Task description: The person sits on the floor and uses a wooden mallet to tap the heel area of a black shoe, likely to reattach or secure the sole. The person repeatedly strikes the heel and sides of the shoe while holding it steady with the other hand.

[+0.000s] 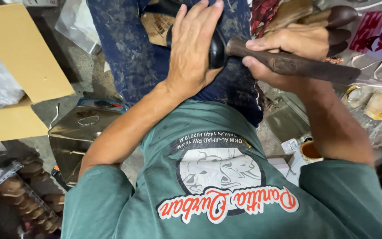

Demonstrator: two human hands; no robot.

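Left hand (195, 51) lies flat, fingers spread, pressing a black shoe (217, 48) onto the lap at 12 o'clock. Right hand (288, 46) clenched around a dark wooden handle (297, 65) (tool head touches the shoe's edge), shaft running to 3 o'clock. Cardboard (21, 53) at 10 o'clock, metal box (78, 132) at 8.

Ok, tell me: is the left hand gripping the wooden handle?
No: the left hand lies flat on the black object, while the right hand grips the wooden handle.
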